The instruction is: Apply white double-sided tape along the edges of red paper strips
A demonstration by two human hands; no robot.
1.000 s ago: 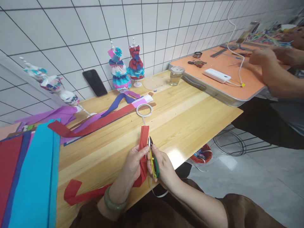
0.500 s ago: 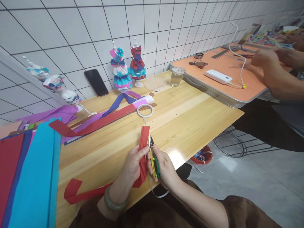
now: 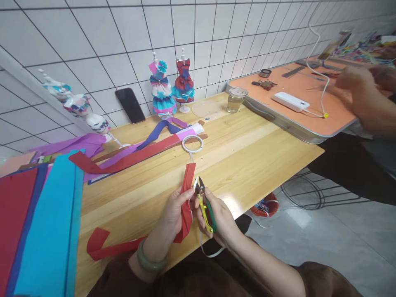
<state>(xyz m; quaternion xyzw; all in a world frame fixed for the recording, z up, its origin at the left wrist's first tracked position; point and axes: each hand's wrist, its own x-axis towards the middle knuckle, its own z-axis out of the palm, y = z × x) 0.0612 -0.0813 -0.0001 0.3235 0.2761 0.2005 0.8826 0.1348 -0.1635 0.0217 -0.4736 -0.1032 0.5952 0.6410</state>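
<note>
My left hand [image 3: 175, 207] pinches a folded red crepe paper strip [image 3: 187, 179]; its long tail runs under my wrist and curls up on the wooden table at left. A narrow white tape [image 3: 196, 182] lies along the strip's right edge by my thumb. In my right hand [image 3: 218, 210] are thread snips [image 3: 204, 208] with yellow and green handles, their dark blades parted next to the white tape's end. A loose white tape end [image 3: 213, 255] hangs below my hands past the table edge. Beyond the strip lies a white tape roll [image 3: 192, 144].
Coloured paper sheets [image 3: 46, 222] cover the left side. Small dressed mannequins [image 3: 185, 82], a phone [image 3: 130, 105] and a lidded cup [image 3: 236, 100] stand near the wall. Another person's hand [image 3: 355, 80] is over an orange folding table [image 3: 331, 123]. A red basket [image 3: 266, 206] sits below.
The snips' blades have opened wider and moved slightly right, away from the red strip. The whole view has shifted a little, so things appear farther right.
</note>
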